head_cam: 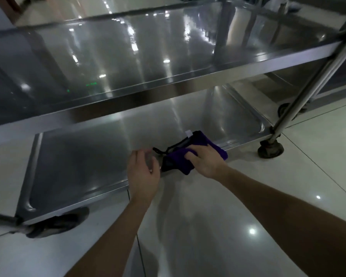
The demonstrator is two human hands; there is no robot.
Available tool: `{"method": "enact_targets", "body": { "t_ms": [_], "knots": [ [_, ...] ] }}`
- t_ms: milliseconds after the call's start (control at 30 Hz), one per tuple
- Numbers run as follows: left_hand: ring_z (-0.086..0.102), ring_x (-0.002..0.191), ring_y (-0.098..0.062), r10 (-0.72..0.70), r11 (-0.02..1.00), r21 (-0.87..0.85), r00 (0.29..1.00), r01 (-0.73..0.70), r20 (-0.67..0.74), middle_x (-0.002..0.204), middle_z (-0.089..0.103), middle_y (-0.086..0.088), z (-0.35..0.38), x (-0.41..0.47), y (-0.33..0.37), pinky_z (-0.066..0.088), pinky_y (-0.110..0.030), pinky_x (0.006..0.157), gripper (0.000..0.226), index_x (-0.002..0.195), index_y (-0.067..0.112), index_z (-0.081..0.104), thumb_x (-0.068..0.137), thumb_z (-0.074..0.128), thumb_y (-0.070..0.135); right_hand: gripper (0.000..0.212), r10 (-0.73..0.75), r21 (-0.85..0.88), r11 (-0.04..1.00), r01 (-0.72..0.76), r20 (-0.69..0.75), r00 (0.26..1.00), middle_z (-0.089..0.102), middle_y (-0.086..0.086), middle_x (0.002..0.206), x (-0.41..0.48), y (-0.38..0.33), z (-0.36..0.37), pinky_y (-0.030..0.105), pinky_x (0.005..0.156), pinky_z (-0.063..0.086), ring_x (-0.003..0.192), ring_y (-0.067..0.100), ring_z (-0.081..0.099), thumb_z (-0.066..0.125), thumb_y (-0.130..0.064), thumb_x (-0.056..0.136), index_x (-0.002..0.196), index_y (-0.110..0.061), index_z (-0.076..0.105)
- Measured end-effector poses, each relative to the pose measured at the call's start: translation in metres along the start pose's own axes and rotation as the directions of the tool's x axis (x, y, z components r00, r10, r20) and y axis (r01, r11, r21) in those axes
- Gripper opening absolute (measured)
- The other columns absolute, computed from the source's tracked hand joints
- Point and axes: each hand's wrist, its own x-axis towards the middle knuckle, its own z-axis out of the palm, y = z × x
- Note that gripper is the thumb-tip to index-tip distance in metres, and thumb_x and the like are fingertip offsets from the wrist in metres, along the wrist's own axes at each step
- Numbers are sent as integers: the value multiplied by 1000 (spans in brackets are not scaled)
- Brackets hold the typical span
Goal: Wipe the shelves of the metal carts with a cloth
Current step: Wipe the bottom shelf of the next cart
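A stainless steel cart fills the view, with an upper shelf (140, 56) and a lower shelf (84, 160) near the floor. A folded purple and black cloth (180, 158) lies on the front edge of the lower shelf, a small white tag at its far corner. My right hand (205, 159) presses down on the cloth, fingers spread over it. My left hand (143, 172) hovers just left of the cloth at the shelf's front rim, fingers apart and holding nothing.
A caster wheel (270, 149) stands under the cart's right front post (308, 86), another wheel (58, 222) at the left front corner. A second cart (300, 92) stands behind on the right. Glossy white floor tiles (248, 216) surround the cart.
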Motion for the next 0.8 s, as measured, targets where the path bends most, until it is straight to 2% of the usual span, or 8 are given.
{"method": "enact_targets", "body": {
  "t_ms": [67, 167, 267, 367, 467, 600, 733, 800],
  "knots": [
    [62, 83, -9, -119, 991, -52, 990, 123, 77, 95, 66, 7, -17, -17, 10, 55, -29, 77, 21, 111, 26, 68, 101, 54, 38, 30, 107, 113, 988, -108, 8, 994, 75, -7, 94, -21, -14, -3, 39, 88, 47, 89, 13, 67, 46, -40, 111, 106, -30, 74],
    [64, 73, -14, -248, 956, -77, 920, 283, 304, 80, 66, 3, -48, -39, 40, 57, -48, 72, 8, 109, 23, 67, 104, 61, 21, 27, 307, 312, 899, -308, 55, 950, 74, 1, 103, -57, -43, -12, 38, 86, 48, 96, 22, 67, 49, -32, 111, 111, -24, 74],
    [73, 82, -26, -418, 856, -99, 792, 507, 445, 86, 75, -6, -91, -50, 88, 57, -41, 76, 31, 123, 20, 60, 99, 65, 1, 25, 535, 606, 609, -511, 162, 829, 74, 17, 110, -97, -81, -36, 39, 87, 47, 101, 36, 67, 51, -25, 109, 102, -14, 72],
    [77, 92, -28, -507, 768, -77, 679, 635, 531, 93, 81, -4, -136, -46, 152, 54, -32, 79, 21, 113, 19, 67, 102, 64, 1, 26, 651, 704, 330, -629, 313, 692, 77, 17, 109, -147, -127, -72, 40, 89, 51, 99, 35, 71, 53, -38, 108, 108, -18, 70],
    [79, 96, -25, -490, 717, -48, 553, 695, 674, 94, 84, 0, -177, -30, 229, 57, -29, 80, 14, 110, 18, 77, 110, 63, 21, 33, 671, 796, 115, -595, 379, 637, 78, 21, 110, -191, -174, -117, 43, 91, 53, 101, 37, 72, 54, -38, 108, 120, -12, 72],
    [79, 97, -11, -448, 677, 19, 391, 735, 804, 103, 84, 4, -225, -2, 352, 59, -26, 79, 32, 119, 19, 76, 102, 71, 47, 39, 673, 865, -21, -502, 383, 632, 76, 27, 117, -242, -246, -204, 46, 91, 52, 108, 45, 71, 51, -36, 109, 129, -8, 70],
    [79, 95, -14, -444, 755, 37, 468, 655, 764, 105, 83, 2, -266, 17, 462, 66, -41, 89, 22, 116, 21, 74, 98, 80, 32, 35, 646, 899, -16, -438, 344, 682, 76, 22, 119, -290, -312, -296, 43, 96, 56, 114, 38, 72, 51, -36, 111, 131, -12, 69],
    [79, 96, -22, -446, 768, 28, 503, 640, 740, 99, 83, 0, -287, 29, 508, 65, -51, 92, 8, 108, 24, 75, 100, 74, 22, 38, 601, 925, 22, -380, 292, 744, 77, 19, 118, -310, -338, -338, 27, 84, 58, 101, 21, 75, 46, -38, 113, 132, -14, 68]
  ]
}}
